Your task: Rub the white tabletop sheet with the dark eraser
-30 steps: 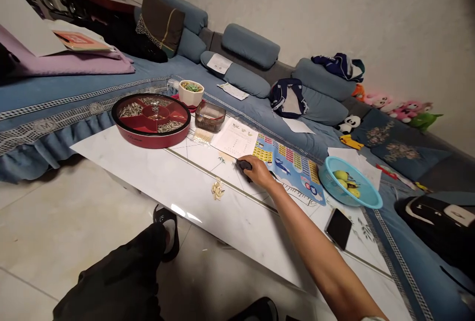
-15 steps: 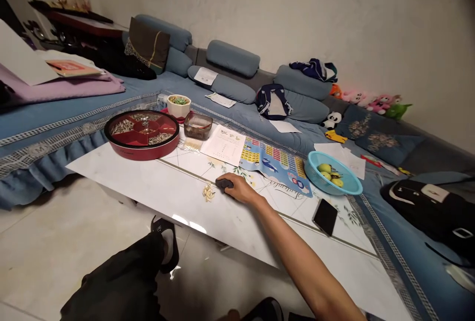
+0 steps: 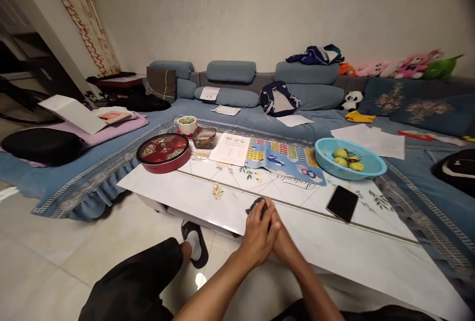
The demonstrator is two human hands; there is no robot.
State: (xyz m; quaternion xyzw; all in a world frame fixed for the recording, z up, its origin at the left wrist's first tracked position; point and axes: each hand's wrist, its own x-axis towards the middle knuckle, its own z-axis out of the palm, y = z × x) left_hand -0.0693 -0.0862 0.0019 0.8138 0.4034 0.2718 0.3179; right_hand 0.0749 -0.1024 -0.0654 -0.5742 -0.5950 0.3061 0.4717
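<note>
My left hand (image 3: 258, 232) and my right hand (image 3: 276, 222) come together above the front of the white table (image 3: 178, 197). Both are closed around a small dark grey bundle (image 3: 256, 206), which looks like a cloth. Fingers cover most of it, and a pointed corner sticks out on the left. My left hand lies over it, with my right hand behind and partly hidden. A small heap of pale bits (image 3: 217, 191), like seed shells, lies on the tabletop to the left of my hands.
A red divided snack tray (image 3: 163, 165), brown clear box (image 3: 205, 138), potted plant (image 3: 187, 124), paper sheet (image 3: 230, 149) and blue printed chart (image 3: 285, 162) line the far side. Rightward are a blue basket (image 3: 351, 175) of green fruit and a black phone (image 3: 342, 204). A sofa (image 3: 237, 123) stands behind.
My right hand has drawn the dark bundle back from beside the pale heap toward me. My left hand has come into view and closed on it too. The camera view has turned.
</note>
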